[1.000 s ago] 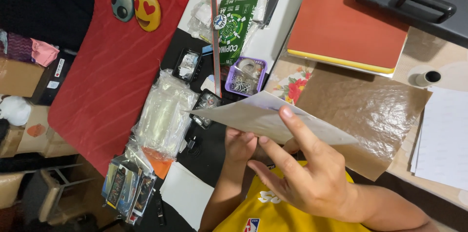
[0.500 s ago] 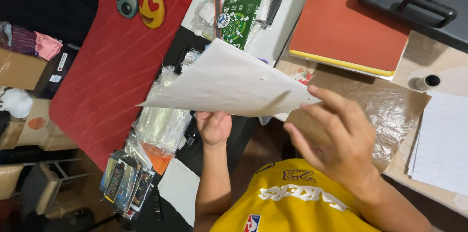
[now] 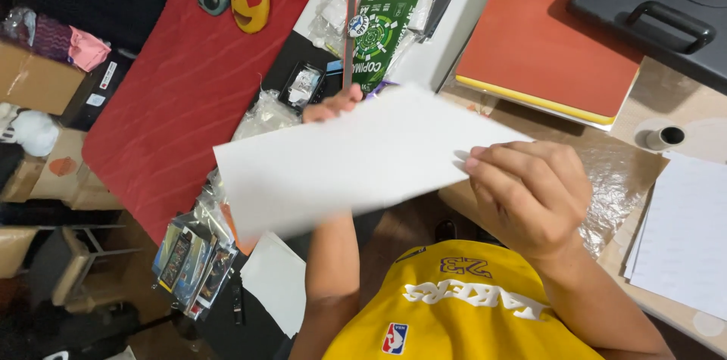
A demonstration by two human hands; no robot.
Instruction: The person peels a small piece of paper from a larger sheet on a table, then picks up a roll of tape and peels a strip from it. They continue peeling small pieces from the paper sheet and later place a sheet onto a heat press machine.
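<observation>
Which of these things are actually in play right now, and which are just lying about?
In hand:
white sheet, held up off the table
left hand, behind its far edge
right hand, pinching its right edge

Lying about:
orange pad
green packet
red cloth
paper stack

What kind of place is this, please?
Probably a home craft or printing workspace: a black press-like machine, a stack of white paper, and small plastic packets crowd the table, with cardboard boxes nearby.

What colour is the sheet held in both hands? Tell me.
Plain white sheet, clearest in the head view.
</observation>
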